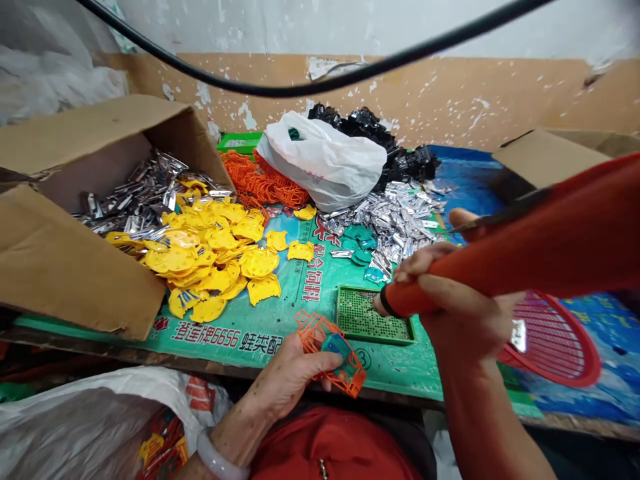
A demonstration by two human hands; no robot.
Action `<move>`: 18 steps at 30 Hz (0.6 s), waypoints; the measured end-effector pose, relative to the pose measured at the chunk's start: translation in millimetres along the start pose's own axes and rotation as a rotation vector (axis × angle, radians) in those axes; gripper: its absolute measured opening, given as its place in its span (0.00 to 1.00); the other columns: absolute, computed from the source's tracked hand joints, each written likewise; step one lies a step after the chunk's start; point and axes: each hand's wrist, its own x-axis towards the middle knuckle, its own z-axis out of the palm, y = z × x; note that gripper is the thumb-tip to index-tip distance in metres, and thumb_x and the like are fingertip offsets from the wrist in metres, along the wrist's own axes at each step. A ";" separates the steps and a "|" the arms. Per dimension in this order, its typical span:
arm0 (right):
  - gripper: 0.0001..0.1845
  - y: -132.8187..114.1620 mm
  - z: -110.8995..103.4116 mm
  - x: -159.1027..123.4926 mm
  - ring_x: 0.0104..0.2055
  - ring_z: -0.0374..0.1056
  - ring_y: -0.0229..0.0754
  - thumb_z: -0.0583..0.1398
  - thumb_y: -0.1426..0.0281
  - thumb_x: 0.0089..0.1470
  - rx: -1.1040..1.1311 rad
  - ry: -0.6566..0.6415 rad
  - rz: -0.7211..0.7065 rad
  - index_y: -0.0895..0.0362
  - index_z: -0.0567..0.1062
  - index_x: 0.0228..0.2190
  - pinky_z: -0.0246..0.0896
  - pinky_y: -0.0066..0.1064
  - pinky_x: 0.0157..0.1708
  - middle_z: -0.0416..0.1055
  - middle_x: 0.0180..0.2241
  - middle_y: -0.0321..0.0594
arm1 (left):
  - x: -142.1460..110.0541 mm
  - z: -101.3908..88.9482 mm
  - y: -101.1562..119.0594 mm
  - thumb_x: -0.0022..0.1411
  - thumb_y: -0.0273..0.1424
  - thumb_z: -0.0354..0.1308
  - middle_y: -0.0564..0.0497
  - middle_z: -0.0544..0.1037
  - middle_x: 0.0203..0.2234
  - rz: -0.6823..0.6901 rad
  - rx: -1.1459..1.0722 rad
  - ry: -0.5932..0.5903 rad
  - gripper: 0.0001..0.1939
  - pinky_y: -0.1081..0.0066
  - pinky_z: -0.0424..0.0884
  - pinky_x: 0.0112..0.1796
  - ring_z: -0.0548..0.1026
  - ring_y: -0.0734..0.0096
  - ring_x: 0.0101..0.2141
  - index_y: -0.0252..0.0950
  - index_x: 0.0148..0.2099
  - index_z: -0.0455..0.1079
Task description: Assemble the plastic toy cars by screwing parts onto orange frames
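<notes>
Two hands were occupied at the table (390, 370). The left hand (295, 373) had closed on an orange openwork frame (357, 385) at its two o'clock, the thumb pressing on a teal piece (336, 348) that lay on the frame. A pale bracelet (215, 457) circled that wrist. At the left hand's two o'clock, farther off, the right hand (460, 307) was wrapped around a red tool (520, 260) whose black-banded front end leaned toward nine o'clock over a green perforated tray (411, 333); whether its tip touched the small bits inside could not be told.

Between three and four o'clock of the right hand lay a red basket (595, 363). Around the left hand, a heap of yellow pieces (210, 247) spread at eleven o'clock, spilling from a tipped cardboard box (60, 260) that also held silvery parts. Near twelve sat a white plastic bag (320, 160), with a tangle of orange frames (260, 180) just beside it at nine. At one o'clock of the left hand came loose teal pieces (360, 240), a silver pile (400, 217) and, beyond, black parts (410, 163). A dark cable (300, 90) sagged across twelve.
</notes>
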 end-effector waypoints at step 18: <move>0.08 50.3 -19.7 5.5 0.25 0.67 0.39 0.68 0.77 0.37 -0.145 0.035 0.004 0.54 0.76 0.20 0.63 0.36 0.27 0.72 0.23 0.33 | 0.5 5.4 -2.1 0.49 0.32 0.66 0.51 0.74 0.27 -0.011 -0.030 0.016 0.17 0.78 0.66 0.20 0.72 0.75 0.24 0.32 0.39 0.68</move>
